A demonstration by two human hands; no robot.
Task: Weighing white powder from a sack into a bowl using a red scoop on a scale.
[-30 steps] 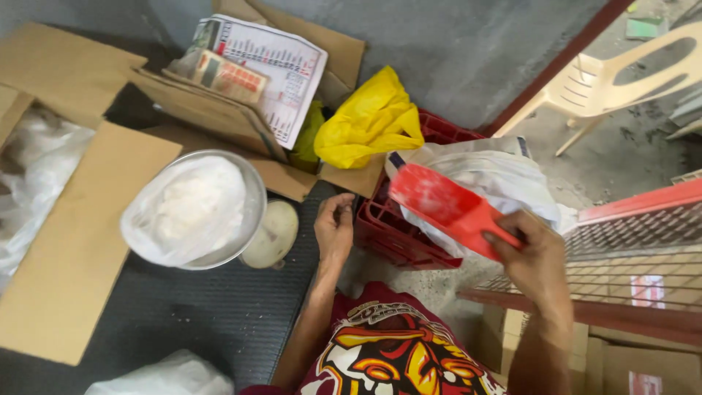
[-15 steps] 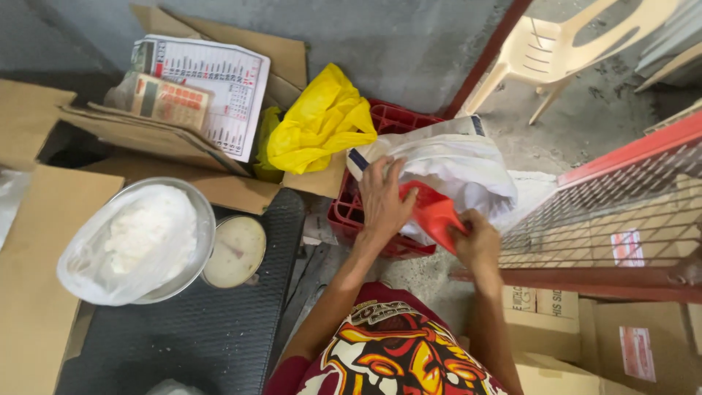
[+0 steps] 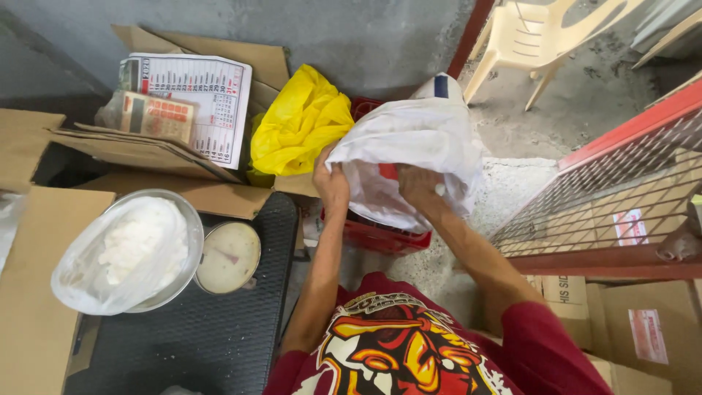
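Observation:
A large white sack point(image 3: 428, 135) stands in a red crate point(image 3: 380, 240) in front of me. My left hand point(image 3: 331, 183) grips the near left edge of the sack's mouth and holds it apart. My right hand point(image 3: 420, 192) reaches into the opening, fingers curled around a red scoop point(image 3: 389, 172). Only a small patch of the scoop shows inside the sack. To the left, a metal bowl point(image 3: 191, 241) is lined with a clear plastic bag of white powder point(image 3: 135, 245). It sits on a black mat point(image 3: 212, 336).
A small round container of pale stuff point(image 3: 229, 256) touches the bowl. A yellow plastic bag point(image 3: 300, 124), a calendar point(image 3: 212, 102) and cardboard sheets point(image 3: 29, 314) lie at the left and back. A plastic chair point(image 3: 545, 33) and a red mesh gate point(image 3: 621, 197) are to the right.
My right hand has brought the red scoop from the air down into the white sack. My left hand left the crate edge and took the sack's mouth.

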